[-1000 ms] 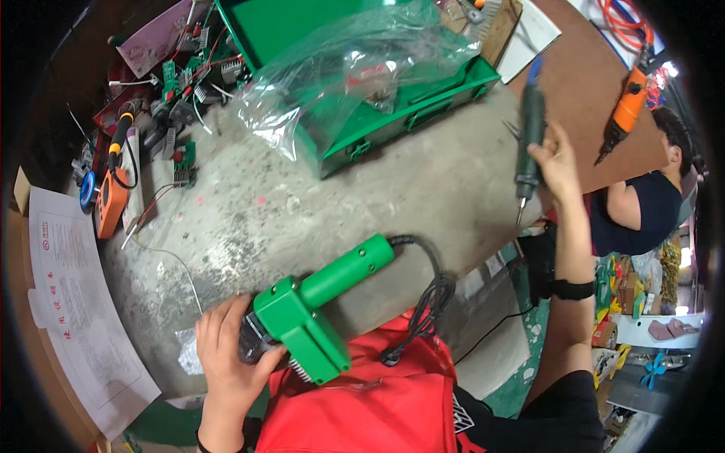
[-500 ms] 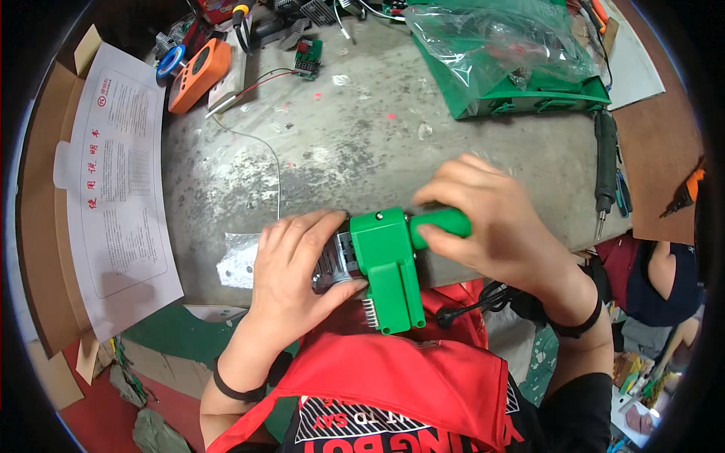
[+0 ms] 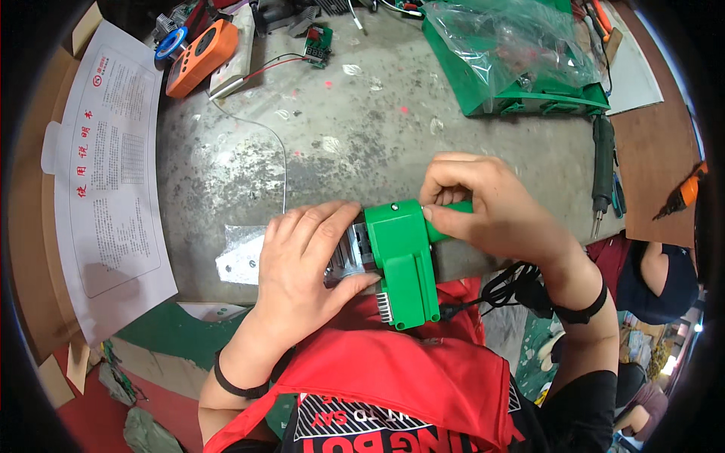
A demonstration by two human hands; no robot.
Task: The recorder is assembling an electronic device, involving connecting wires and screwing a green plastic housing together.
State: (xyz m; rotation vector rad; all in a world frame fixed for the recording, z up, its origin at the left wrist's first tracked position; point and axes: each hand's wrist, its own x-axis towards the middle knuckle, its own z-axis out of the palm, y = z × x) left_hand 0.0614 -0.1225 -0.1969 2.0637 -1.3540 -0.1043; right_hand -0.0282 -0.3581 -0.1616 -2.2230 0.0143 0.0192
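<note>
A green-housed power tool (image 3: pixel 408 279) lies crosswise at the table's near edge, its round green handle (image 3: pixel 457 219) to the right. On its left a metal part leads to a flat silver plate (image 3: pixel 240 266) in transparent film. My left hand (image 3: pixel 298 257) is wrapped over that metal part, thumb against the housing. My right hand (image 3: pixel 491 196) is closed at the handle, thumb and forefinger pinched where it meets the housing. Anything small between those fingertips is hidden. A black cord (image 3: pixel 510 288) trails from the tool's lower right.
An open cardboard box (image 3: pixel 113 174) with a printed white flap stands at the left. Behind lie an orange meter (image 3: pixel 202 59), a small circuit board (image 3: pixel 317 47) and a green case (image 3: pixel 529 102) under plastic bags. An electric screwdriver (image 3: pixel 603 166) lies at the right.
The tool and my left hand have shifted slightly right. My right hand's fingers have drawn together from a looser, blurred hold into a pinch by the handle's base.
</note>
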